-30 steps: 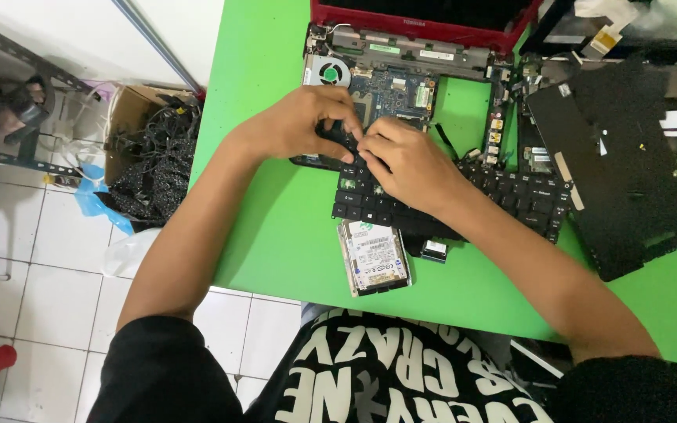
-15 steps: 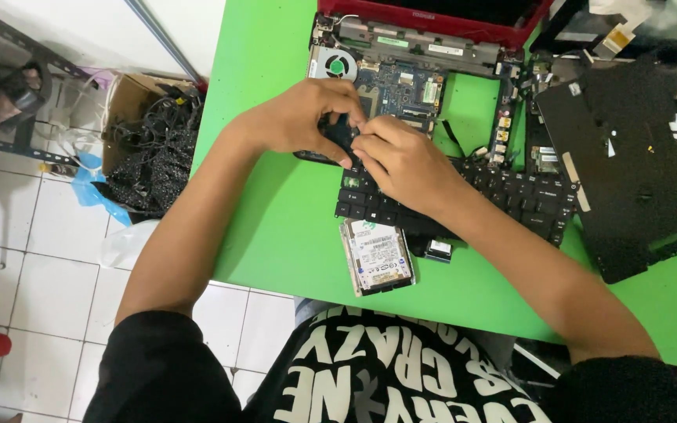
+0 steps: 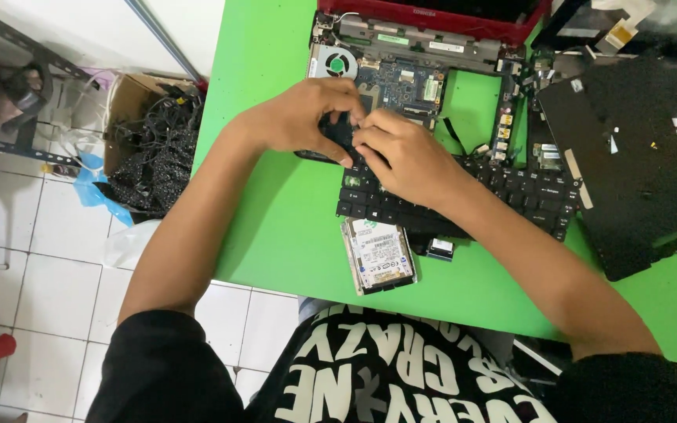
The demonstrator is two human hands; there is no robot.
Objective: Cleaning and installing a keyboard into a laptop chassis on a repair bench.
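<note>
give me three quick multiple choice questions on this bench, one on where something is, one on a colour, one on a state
1. Where does the hard drive lie?
A. on the black keyboard's near edge
B. inside the cardboard box
C. on the floor tiles

2. What colour is the table?
A. white
B. green
C. grey

3. What state is the red laptop base in?
A. closed and whole
B. wrapped in plastic
C. opened, circuit board and fan bared

Answers: 1 A, the drive overlaps the keyboard's front edge. 2 B, bright green shows all round the parts. 3 C, board and round fan lie uncovered beyond the left hand and right hand.
</note>
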